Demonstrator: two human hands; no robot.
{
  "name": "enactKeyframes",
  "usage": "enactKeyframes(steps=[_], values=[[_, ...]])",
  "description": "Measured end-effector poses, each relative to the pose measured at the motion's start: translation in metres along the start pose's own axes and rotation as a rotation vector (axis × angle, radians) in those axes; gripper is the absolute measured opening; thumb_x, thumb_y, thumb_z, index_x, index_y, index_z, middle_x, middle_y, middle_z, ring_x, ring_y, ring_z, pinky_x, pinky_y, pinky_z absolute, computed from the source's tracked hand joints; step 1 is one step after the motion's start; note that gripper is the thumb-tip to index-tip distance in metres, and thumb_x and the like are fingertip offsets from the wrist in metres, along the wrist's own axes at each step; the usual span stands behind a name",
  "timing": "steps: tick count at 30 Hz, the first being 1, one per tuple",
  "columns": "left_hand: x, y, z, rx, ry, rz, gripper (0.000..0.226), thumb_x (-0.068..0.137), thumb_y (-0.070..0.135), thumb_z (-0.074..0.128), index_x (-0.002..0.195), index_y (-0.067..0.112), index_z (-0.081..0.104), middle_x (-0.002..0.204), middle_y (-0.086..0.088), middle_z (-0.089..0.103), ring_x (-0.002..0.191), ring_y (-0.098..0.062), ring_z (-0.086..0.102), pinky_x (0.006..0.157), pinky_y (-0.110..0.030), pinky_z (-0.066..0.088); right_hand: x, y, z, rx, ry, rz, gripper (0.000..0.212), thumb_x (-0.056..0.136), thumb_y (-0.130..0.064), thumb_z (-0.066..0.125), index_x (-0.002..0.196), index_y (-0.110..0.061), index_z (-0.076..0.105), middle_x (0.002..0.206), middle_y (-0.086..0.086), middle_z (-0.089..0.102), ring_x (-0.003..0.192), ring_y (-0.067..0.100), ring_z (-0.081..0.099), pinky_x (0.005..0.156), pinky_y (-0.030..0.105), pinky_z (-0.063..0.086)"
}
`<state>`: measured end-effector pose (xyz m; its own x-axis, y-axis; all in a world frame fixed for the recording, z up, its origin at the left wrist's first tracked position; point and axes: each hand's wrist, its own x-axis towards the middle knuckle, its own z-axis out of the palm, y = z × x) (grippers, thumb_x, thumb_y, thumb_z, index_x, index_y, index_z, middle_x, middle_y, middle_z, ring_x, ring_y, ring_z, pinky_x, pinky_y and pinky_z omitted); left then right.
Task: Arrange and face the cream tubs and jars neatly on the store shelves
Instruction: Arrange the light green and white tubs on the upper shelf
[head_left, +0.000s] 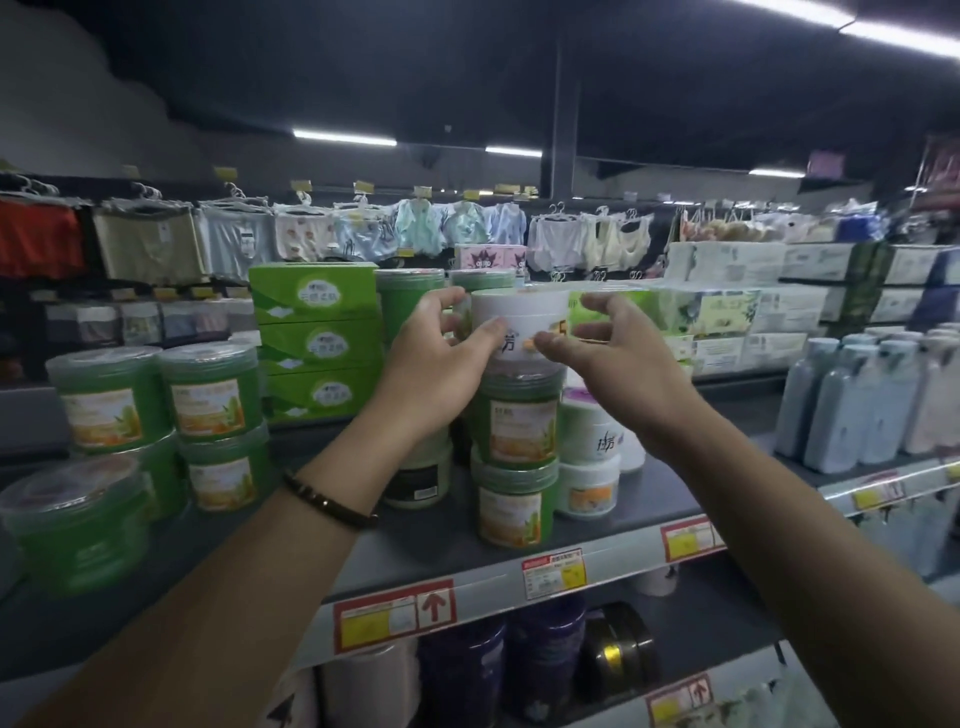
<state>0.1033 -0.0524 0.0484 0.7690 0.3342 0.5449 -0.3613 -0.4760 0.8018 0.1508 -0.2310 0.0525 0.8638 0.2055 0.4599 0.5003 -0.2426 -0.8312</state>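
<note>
Between the fingers of both hands: white tub (519, 317), upright, label to the front, seated on top of a two-high jar stack (514, 426), green, labels also forward.

Left hand (431, 364) gripping the tub: fingers (449, 301) curled round its left wall and rim, thumb laid across the front label. Dark bracelet (330, 501) on that wrist.

Right hand (618, 358) half open: thumb tip touching the front label, fingers (602, 304) loosely curved, tips just beside the right wall. Contact at those tips not confirmable.

Directly below the left fingers, behind the wrist: pale tub (418, 478) with a dark label, partly hidden. Left of the left fingers: green tissue boxes (317, 338), three high. Well to the left and lower: green jars (156, 395), stacked in twos, one blurred at the near edge.

Below the right fingers, just beside the stack: two white tubs (589, 441), one on the other, the upper tilted. Well to the right of the right fingers: pale bottles (872, 400) in rows.

Underneath all of the above: grey shelf (426, 545), price tags (553, 571) along its front edge.
</note>
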Motion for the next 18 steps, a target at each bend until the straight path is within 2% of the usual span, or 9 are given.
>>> enactKeyframes(steps=[3, 7, 10, 13, 16, 18], values=[[0.007, -0.001, 0.009, -0.021, 0.011, -0.011, 0.063, 0.097, 0.044, 0.07, 0.152, 0.025, 0.045, 0.132, 0.004, 0.064, 0.108, -0.007, 0.065, 0.078, -0.021, 0.049, 0.012, 0.0, -0.001, 0.043, -0.058, -0.012, 0.079, 0.088, -0.036, 0.085, 0.153, -0.016, 0.045, 0.124, 0.001, 0.066, 0.1, 0.009, 0.067, 0.073, 0.023, 0.05], [0.01, -0.003, 0.014, -0.02, 0.006, -0.017, 0.076, 0.083, 0.054, 0.073, 0.149, 0.025, 0.049, 0.13, 0.002, 0.069, 0.11, -0.013, 0.071, 0.096, -0.04, 0.059, 0.023, 0.001, -0.001, 0.106, -0.094, -0.009, 0.072, 0.087, -0.031, 0.087, 0.147, -0.01, 0.053, 0.112, 0.005, 0.077, 0.09, 0.013, 0.078, 0.063, 0.019, 0.054], [0.011, -0.004, 0.015, 0.001, 0.005, 0.004, 0.065, 0.092, 0.045, 0.074, 0.149, 0.022, 0.051, 0.133, 0.002, 0.068, 0.114, -0.013, 0.068, 0.099, -0.041, 0.059, 0.026, 0.004, -0.003, 0.16, -0.11, -0.037, 0.053, 0.088, -0.021, 0.087, 0.132, -0.007, 0.063, 0.094, 0.003, 0.081, 0.071, 0.004, 0.077, 0.052, 0.012, 0.051], [0.011, -0.003, 0.015, 0.029, 0.029, 0.026, 0.062, 0.096, 0.038, 0.073, 0.15, 0.02, 0.051, 0.137, 0.001, 0.065, 0.119, -0.012, 0.065, 0.1, -0.037, 0.058, 0.029, 0.006, -0.005, 0.171, -0.103, -0.063, 0.05, 0.086, -0.019, 0.089, 0.128, -0.007, 0.064, 0.088, -0.001, 0.078, 0.067, 0.0, 0.075, 0.051, 0.01, 0.05], [0.009, 0.004, 0.018, 0.056, 0.052, 0.068, 0.062, 0.096, 0.037, 0.073, 0.151, 0.021, 0.05, 0.14, 0.004, 0.062, 0.118, -0.01, 0.065, 0.095, -0.03, 0.058, 0.031, 0.008, -0.007, 0.133, -0.069, -0.109, 0.057, 0.083, -0.026, 0.091, 0.131, -0.01, 0.065, 0.096, -0.002, 0.078, 0.076, 0.001, 0.076, 0.059, 0.013, 0.056], [0.007, 0.011, 0.021, 0.071, 0.063, 0.095, 0.06, 0.097, 0.038, 0.071, 0.151, 0.023, 0.05, 0.14, 0.007, 0.062, 0.116, -0.009, 0.065, 0.095, -0.031, 0.058, 0.033, 0.01, -0.012, 0.134, -0.048, -0.14, 0.058, 0.083, -0.029, 0.091, 0.132, -0.011, 0.066, 0.101, -0.002, 0.078, 0.081, 0.003, 0.077, 0.065, 0.016, 0.059]])
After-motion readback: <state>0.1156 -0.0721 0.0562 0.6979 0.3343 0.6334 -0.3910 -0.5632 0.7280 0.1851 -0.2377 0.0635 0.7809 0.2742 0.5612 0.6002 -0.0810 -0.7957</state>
